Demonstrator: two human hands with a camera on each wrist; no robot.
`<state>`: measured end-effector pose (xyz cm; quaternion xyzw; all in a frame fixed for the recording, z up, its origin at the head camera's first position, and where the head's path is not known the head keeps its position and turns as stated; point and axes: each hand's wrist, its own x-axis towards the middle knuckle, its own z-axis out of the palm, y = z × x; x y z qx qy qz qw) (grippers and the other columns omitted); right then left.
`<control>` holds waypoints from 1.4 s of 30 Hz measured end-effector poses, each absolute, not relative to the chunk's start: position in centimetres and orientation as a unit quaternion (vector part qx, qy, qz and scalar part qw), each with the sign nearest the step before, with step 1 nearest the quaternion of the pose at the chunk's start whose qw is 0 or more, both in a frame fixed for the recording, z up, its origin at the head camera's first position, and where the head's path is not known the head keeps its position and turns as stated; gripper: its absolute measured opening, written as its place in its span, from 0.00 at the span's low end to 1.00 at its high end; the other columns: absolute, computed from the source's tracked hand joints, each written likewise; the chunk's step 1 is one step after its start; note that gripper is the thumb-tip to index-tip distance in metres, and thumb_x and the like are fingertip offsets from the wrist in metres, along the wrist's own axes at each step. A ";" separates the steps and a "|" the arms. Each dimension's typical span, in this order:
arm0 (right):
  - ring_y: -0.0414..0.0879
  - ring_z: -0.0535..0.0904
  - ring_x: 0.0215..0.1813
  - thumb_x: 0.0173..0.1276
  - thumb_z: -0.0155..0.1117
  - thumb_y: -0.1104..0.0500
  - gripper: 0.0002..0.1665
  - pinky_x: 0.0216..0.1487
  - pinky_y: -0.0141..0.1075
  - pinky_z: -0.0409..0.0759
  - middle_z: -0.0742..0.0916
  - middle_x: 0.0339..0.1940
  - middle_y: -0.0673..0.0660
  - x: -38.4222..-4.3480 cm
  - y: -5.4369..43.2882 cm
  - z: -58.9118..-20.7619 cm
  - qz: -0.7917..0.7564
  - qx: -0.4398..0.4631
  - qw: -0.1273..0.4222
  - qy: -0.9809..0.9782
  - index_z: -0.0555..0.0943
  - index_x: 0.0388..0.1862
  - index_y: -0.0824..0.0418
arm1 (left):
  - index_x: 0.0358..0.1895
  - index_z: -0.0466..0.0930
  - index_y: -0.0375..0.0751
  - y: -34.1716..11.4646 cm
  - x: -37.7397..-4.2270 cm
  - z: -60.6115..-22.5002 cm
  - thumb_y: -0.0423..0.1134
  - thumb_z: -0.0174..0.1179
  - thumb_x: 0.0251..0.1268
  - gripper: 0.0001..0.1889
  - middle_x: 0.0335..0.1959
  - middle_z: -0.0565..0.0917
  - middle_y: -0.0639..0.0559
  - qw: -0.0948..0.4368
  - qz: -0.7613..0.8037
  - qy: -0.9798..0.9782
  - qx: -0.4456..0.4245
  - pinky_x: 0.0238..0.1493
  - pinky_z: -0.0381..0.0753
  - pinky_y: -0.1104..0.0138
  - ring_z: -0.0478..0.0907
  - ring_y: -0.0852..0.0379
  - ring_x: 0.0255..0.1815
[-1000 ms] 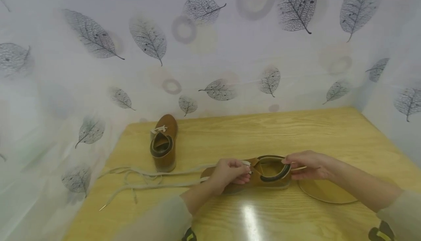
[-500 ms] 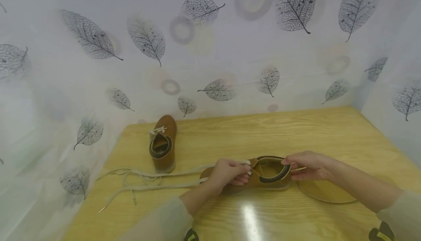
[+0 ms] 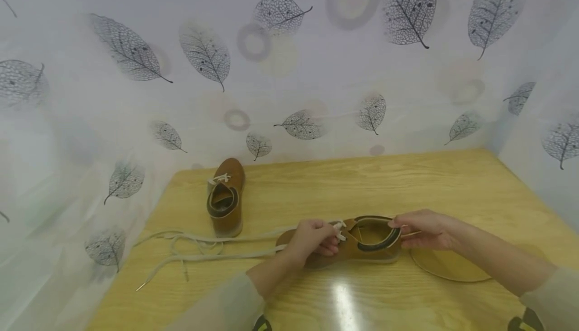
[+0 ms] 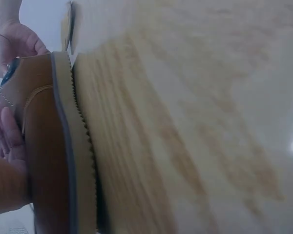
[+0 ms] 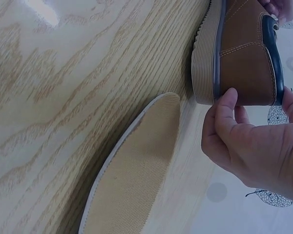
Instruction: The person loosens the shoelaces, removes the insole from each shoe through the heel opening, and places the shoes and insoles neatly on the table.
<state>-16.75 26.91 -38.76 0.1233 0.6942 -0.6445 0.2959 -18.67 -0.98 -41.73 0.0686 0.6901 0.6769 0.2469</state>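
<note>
A brown leather shoe (image 3: pixel 375 255) with a dark padded collar lies on the wooden table, toe pointing left. At its heel, my right hand (image 5: pixel 254 141) grips the back of the shoe, thumb at the collar and fingers below. My left hand (image 3: pixel 314 240) is over the front of the shoe and pinches the pale shoelace (image 3: pixel 340 230) beside the eyelets. Long loose lace ends trail left across the table. In the left wrist view the shoe's side and ridged sole (image 4: pixel 83 146) show, while the pinching fingertips are mostly hidden.
A second brown shoe (image 3: pixel 232 223), laced, stands at the back left. A tan insole (image 5: pixel 136 170) lies on the table (image 3: pixel 407 180) by the right forearm. Leaf-patterned sheeting (image 3: pixel 298 70) hangs behind and along the sides.
My left hand has shifted slightly left from the eyelets, showing more of the lace there. The right hand keeps its grip on the heel, and the shoe stays in place.
</note>
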 end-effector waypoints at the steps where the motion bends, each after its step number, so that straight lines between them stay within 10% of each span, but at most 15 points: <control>1: 0.45 0.73 0.41 0.62 0.62 0.60 0.30 0.46 0.35 0.83 0.72 0.42 0.59 -16.8 26.9 -38.8 -0.645 0.123 0.296 0.694 0.66 0.58 0.76 | 0.29 0.80 0.30 -0.9 -18.7 -41.7 0.37 0.60 0.59 0.11 0.18 0.81 0.52 0.248 0.670 0.696 0.070 0.25 0.85 0.68 0.81 0.60 0.19; 21: 0.46 0.76 0.43 0.63 0.62 0.60 0.13 0.49 0.36 0.83 0.75 0.42 0.60 -17.1 27.1 -38.7 -0.635 0.106 0.298 0.705 0.77 0.43 0.67 | 0.42 0.76 0.25 -0.7 -17.4 -41.9 0.34 0.56 0.67 0.11 0.32 0.84 0.48 0.179 0.756 0.627 0.046 0.43 0.85 0.68 0.82 0.61 0.31; 34: 0.46 0.76 0.43 0.62 0.61 0.60 0.15 0.46 0.35 0.82 0.77 0.39 0.57 -17.1 27.1 -38.8 -0.636 0.099 0.306 0.701 0.77 0.45 0.68 | 0.49 0.75 0.34 -1.9 -17.1 -40.1 0.37 0.49 0.71 0.11 0.43 0.79 0.49 0.337 0.823 0.455 -0.035 0.57 0.74 0.68 0.75 0.56 0.46; 42: 0.45 0.74 0.43 0.62 0.62 0.60 0.10 0.48 0.36 0.82 0.75 0.40 0.58 -17.2 27.0 -38.9 -0.636 0.104 0.304 0.702 0.78 0.41 0.65 | 0.40 0.70 0.41 -2.6 -17.6 -39.9 0.41 0.41 0.76 0.10 0.49 0.75 0.50 0.344 0.879 0.323 -0.066 0.69 0.64 0.65 0.70 0.56 0.55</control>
